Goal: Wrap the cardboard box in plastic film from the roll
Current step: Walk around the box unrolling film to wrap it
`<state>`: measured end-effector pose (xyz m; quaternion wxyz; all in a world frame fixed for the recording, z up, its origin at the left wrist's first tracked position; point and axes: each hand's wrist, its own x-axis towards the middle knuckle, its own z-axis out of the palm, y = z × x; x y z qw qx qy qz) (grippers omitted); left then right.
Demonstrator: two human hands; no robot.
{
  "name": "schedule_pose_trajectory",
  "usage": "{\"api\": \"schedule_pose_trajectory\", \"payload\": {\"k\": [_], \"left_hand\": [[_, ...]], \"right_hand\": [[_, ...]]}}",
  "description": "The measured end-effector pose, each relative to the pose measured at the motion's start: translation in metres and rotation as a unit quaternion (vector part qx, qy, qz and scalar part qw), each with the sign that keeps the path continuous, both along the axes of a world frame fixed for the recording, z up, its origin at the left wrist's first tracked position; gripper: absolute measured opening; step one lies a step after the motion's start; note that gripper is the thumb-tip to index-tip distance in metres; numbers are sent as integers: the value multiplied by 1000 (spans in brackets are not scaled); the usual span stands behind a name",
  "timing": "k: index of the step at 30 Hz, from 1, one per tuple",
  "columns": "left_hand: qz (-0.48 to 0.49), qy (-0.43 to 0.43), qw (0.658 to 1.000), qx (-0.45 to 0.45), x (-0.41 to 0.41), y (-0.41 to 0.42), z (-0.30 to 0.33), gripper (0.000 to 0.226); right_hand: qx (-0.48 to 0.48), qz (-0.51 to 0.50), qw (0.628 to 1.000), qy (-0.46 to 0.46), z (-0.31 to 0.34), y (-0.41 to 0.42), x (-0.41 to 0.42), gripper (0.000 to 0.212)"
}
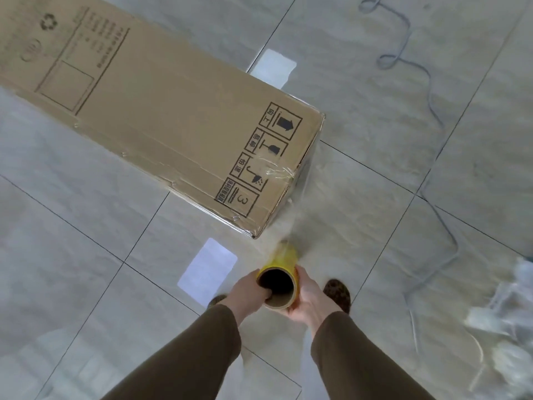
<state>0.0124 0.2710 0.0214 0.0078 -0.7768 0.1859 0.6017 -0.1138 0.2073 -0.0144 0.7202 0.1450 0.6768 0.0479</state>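
both hands [251, 288] grip roll [281, 281]; grey cable [441, 215] lies beside box [173, 122].

Matt brown cardboard box [161, 116] (glossy film [277, 171] at corner); polished floor tiles [389, 90].

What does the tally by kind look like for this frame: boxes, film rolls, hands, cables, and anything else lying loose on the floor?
Cardboard box: 1
Film roll: 1
Hands, left hand and right hand, both holding the roll: 2
Grey cable on the floor: 1
Heap of crumpled clear plastic at the right edge: 1
Total: 6
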Motion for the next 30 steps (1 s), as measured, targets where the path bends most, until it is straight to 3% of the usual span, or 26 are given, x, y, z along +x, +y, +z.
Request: {"api": "schedule_pose_trajectory", "payload": {"k": [4,9,11,15,17,19,22,25,28,30], "left_hand": [[-130,-49,990,-31,24,18,0,39],[-330,-112,935,-70,59,38,1,40],[-395,-151,904,-70,69,43,2,37],[-500,-209,837,-71,80,46,2,35],[-532,-215,815,-82,80,45,1,37],[-544,-214,806,-96,82,46,1,39],[-508,-214,826,-118,91,51,1,37],[-422,-173,882,-117,106,57,-1,42],[-341,-114,929,-87,123,60,-7,58],[-237,-65,967,-62,131,67,-9,64]], "right_hand": [[-18,-7,1000,-16,4,49,5,51],[-97,79,992,6,17,92,31,28],[-114,61,991,21,23,98,51,37],[-110,-29,993,-20,30,104,78,82],[-106,-33,993,-44,27,106,85,87],[-108,-21,992,-67,20,111,93,74],[-120,-14,990,-75,14,121,102,57],[-125,-12,991,-53,10,128,105,54],[-91,-87,990,-63,2,132,109,57],[-65,-159,981,-89,1,136,117,58]]}}
